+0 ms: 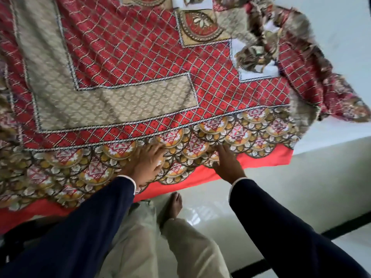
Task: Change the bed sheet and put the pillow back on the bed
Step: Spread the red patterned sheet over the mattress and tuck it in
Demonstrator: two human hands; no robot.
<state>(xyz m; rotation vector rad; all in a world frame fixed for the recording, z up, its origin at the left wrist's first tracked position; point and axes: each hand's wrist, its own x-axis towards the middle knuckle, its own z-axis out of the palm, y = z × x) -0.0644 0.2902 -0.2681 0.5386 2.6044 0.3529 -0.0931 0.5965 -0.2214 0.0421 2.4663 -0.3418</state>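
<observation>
**Both hands flat on the patterned sheet at the bed's near edge**

Much of the scene is cut off or smeared. The bed sheet (128,63) runs out of the frame at the top and left, so its full extent cannot be seen, and its upper-right portion is bunched and blurred into a rumpled heap (301,63) whose folds are hard to separate. The bed beneath is almost wholly covered; only small pale patches show through near the heap. No pillow can be made out. The person's arms enter from the bottom in dark navy sleeves (80,227), which hide the wrists.

The sheet fills the upper and middle of the frame. It carries a red diamond lattice, a beige woven panel outlined in dotted braid, and a border of scalloped medallions in gold, white and red, finished by a plain coral-red hem (261,159) that hangs over the near edge.

The left hand (146,163) lies on the scalloped border at lower centre, fingers extended and pressing the cloth, though motion blur softens them. The right hand (226,163) rests just beside it to the right, fingers straight and pointing up-frame, touching the same border.

Below, pale trousers (160,247) and a bare foot (175,203) stand on a glossy light floor (301,187).
</observation>
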